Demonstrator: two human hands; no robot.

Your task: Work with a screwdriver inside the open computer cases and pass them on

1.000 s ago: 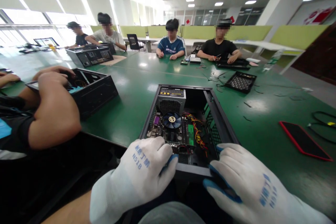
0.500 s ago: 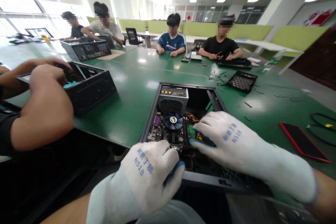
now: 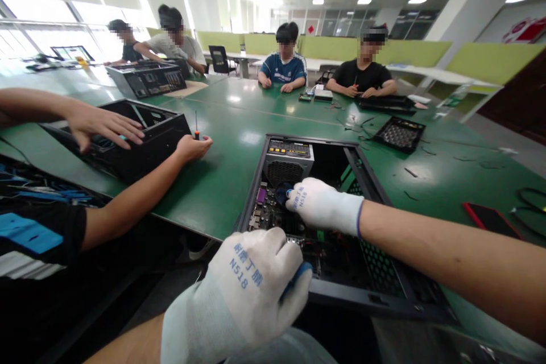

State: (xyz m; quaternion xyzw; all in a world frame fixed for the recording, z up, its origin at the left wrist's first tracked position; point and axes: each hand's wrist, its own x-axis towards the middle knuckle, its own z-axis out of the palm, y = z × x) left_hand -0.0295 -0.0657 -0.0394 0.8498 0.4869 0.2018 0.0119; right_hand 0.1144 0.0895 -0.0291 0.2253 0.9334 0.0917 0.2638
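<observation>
An open black computer case lies in front of me on the green table, its motherboard facing up. My left hand, in a white glove, is closed around the near left edge of the case. My right hand, also gloved, reaches over the board to the dark CPU fan and covers much of it. Its fingers are bent together at the fan; whatever they grip is hidden. Beyond the fan sits the power supply. A purple port shows at the board's left edge.
At left, a co-worker's hand holds a screwdriver beside another black case. A perforated black panel and a red-edged dark panel lie right. Several people sit across the green table.
My right hand has moved left and away from me, from the case's right side to the fan. My left hand stays on the edge. The co-worker's hands have spread apart, one showing a screwdriver.
</observation>
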